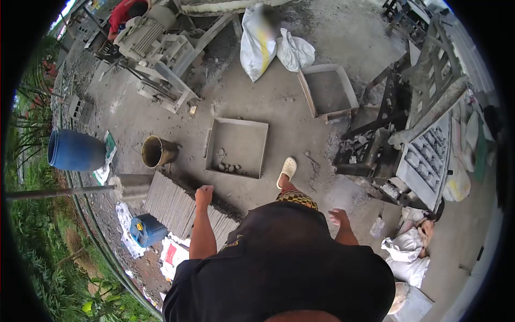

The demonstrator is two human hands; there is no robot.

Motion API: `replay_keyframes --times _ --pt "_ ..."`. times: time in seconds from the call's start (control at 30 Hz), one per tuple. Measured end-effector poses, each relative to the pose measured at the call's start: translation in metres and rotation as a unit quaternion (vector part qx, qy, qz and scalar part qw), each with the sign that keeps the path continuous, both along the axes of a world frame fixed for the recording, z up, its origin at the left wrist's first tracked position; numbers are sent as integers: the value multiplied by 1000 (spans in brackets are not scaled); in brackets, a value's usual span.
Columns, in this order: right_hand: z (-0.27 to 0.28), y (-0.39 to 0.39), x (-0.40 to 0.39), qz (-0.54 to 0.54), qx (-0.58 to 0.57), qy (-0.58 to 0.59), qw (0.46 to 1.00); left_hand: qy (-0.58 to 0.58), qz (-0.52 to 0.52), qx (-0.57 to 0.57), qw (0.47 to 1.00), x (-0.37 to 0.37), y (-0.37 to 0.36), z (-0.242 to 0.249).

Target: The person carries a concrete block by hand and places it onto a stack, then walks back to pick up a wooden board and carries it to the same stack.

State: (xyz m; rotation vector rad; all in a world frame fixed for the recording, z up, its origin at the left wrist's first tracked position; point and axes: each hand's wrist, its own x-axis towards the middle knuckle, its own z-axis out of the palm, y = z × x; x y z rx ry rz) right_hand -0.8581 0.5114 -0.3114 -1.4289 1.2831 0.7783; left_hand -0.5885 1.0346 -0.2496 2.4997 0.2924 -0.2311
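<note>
My left hand [204, 196] is held out over the edge of a stack of thin grey slabs [170, 203], its fingers curled into a fist with nothing showing in it. At my right side my right hand [338, 216] hangs in the air above the concrete floor, fingers loosely apart and holding nothing. Ahead of me a shallow square wooden frame [266, 140] lies on the ground with several stones [229, 168] in its near left corner. One foot in a cream clog [288, 169] is stepping forward beside that frame.
A rusty bucket [159, 152] and a blue drum [80, 150] stand left. Another square frame [306, 88] lies ahead right, near white sacks [257, 48]. Machinery [155, 40] is at the far left, with a person in red [122, 16]. Metal racks [429, 139] line the right.
</note>
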Motion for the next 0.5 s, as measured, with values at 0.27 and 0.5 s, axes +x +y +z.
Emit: replay_keyframes --times 0.27,0.5 --pt "-27 -117 195 84 -43 -205 974 241 -151 -111 952 34 -82 -102" --pt "71 -142 432 191 -121 -406 885 97 -451 124 878 189 -200 -83"
